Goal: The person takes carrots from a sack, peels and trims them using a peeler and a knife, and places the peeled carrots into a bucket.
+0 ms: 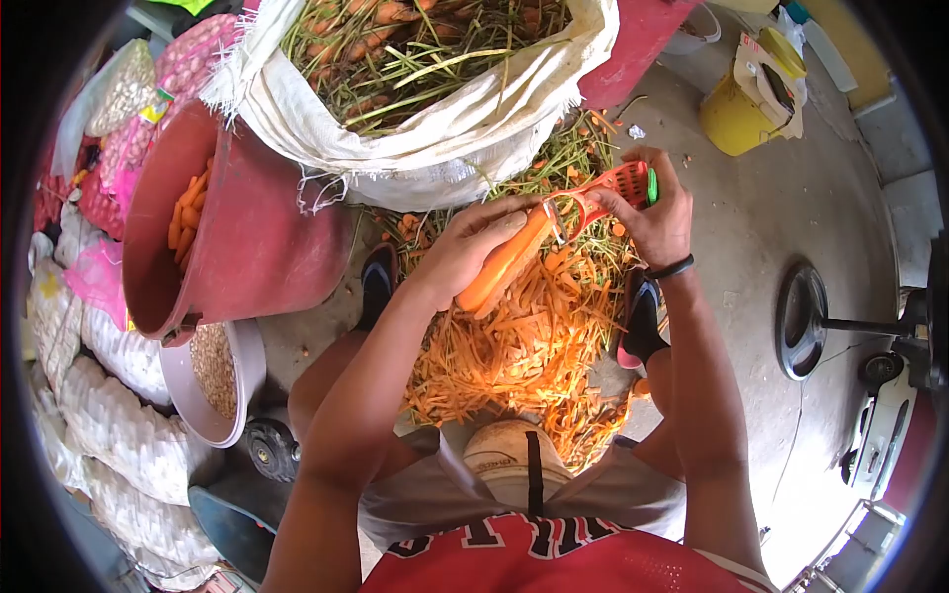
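Orange carrot (506, 259) gripped in the left hand (473, 247); red peeler (608, 196) pinched in the right hand (657, 212), blade end touching the carrot's far end.

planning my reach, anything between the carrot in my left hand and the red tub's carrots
The near wall of the red tub stands between the held carrot and the carrots inside. The white sack bulges close by; nothing else seems in the way.

Red, smooth, plastic-looking peeler handle (625, 184); matt floor (736, 222).
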Demonstrator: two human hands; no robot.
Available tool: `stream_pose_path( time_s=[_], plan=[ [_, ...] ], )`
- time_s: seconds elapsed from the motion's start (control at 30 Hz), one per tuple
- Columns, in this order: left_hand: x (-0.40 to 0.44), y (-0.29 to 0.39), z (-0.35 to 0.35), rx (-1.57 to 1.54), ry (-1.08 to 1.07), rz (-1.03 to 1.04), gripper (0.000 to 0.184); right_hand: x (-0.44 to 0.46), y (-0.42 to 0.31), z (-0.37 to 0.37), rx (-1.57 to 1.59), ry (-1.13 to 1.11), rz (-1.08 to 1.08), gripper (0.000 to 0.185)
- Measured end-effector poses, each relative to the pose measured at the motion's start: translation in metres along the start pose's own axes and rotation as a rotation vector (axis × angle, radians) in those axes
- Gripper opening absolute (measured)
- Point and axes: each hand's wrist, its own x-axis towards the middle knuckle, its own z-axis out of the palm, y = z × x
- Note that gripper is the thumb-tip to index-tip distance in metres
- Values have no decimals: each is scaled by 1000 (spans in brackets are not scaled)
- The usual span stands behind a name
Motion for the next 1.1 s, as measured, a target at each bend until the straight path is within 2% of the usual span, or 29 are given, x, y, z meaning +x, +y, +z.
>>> stream_pose_path(
  time_s=[0.23, 0.33, 0.43, 0.47, 0.5, 0.57, 0.63, 0.67, 0.77, 0.87, 0.9, 0.93, 0.97, 1.1],
  plan=[
    [3, 1, 3, -37, -27, 24, 41, 1, 13, 8, 27, 61, 72, 65],
    [7, -2, 2, -108, 9, 17, 40, 2, 22, 8, 144, 23, 217, 62],
    [13, -9, -2, -309, 151, -70, 38, -15, -3, 21, 305, -23, 66, 58],
    [16, -10, -2, -365, 190, -81, 37, -24, -25, 18, 182, -101, -106, 55],
    [17, -10, -1, -417, 227, -95, 36, -29, -37, 23, 151, -87, -320, 55],
    [13, -12, 3, -426, 199, -111, 37, -34, -43, 28, 98, -118, -370, 57],
    [10, -10, 13, -373, 185, -40, 39, -22, -28, 22, 44, -45, -370, 58],
    [16, -21, 3, -310, 99, -26, 38, -14, -16, 19, 33, 20, -340, 57],
    [0, 1, 13, -210, 58, -162, 36, 1, 11, 3, 19, 127, 20, 56],
    [8, -11, -2, -398, 11, -136, 35, -13, -3, 11, 140, 84, -21, 56],
    [9, -11, -5, -456, 6, -127, 35, -23, -21, 15, 212, -42, -119, 56],
    [7, 0, 8, -453, 179, -139, 34, -27, -36, 19, 168, -76, -284, 55],
    [5, 0, 8, -421, 153, -134, 34, -31, -44, 21, 124, -108, -442, 55],
    [3, -5, 11, -342, 42, -138, 34, -10, -13, 11, 18, 68, -219, 60]
  ],
)
